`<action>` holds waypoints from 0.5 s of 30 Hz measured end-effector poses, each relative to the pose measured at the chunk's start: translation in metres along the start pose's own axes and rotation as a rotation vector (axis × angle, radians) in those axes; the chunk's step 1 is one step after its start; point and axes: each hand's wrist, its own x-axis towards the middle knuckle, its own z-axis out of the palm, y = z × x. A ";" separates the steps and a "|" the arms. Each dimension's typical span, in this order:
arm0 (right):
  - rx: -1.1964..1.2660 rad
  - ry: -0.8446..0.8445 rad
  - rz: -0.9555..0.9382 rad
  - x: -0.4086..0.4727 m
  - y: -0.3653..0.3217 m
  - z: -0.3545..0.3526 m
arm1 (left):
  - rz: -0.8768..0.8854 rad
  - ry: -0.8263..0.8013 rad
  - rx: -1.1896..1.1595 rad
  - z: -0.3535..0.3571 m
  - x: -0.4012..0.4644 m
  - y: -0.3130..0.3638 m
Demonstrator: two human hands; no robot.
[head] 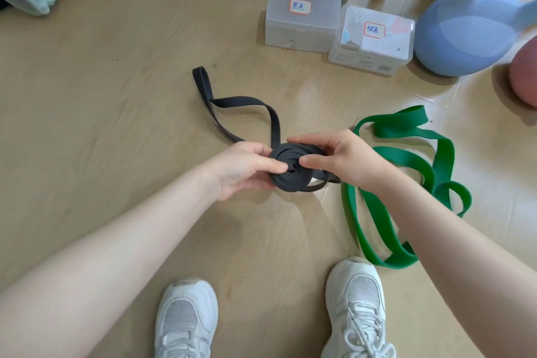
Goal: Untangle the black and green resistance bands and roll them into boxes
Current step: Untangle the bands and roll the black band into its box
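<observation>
Rolling of the flat black rubber resistance band was the step in hand, judged from the head view. Both hands met at the middle of the picture, clamped on the half-made black coil: the left hand gripped it from nine o'clock with the thumb laid toward the coil's centre, and the right hand pinched it from three o'clock, thumb on the face and fingers over the top edge. A loose tail of that band ran off toward eleven o'clock and lay twisted on the pale wooden floor.

At three to four o'clock from the coil lay the flat green rubber resistance band, in slack loops on the floor, apart from the black one, so the untangling looked done.

Toward one o'clock stood two frosted plastic boxes, touching: the left labelled box and the right labelled box. Whether either was open could not be told. A lilac kettlebell stood just beside the right box.

Next, the tail probably needed winding in with steady tension, lest the springy coil unroll before boxing.
</observation>
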 end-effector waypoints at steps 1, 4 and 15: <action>-0.054 -0.061 -0.013 0.001 -0.003 -0.001 | 0.002 -0.019 0.095 0.000 -0.001 0.001; -0.069 -0.124 -0.032 0.005 -0.004 -0.002 | 0.088 0.020 0.202 0.006 -0.001 -0.002; -0.124 -0.073 -0.050 -0.002 0.017 -0.011 | 0.220 0.086 -0.013 -0.002 0.005 -0.007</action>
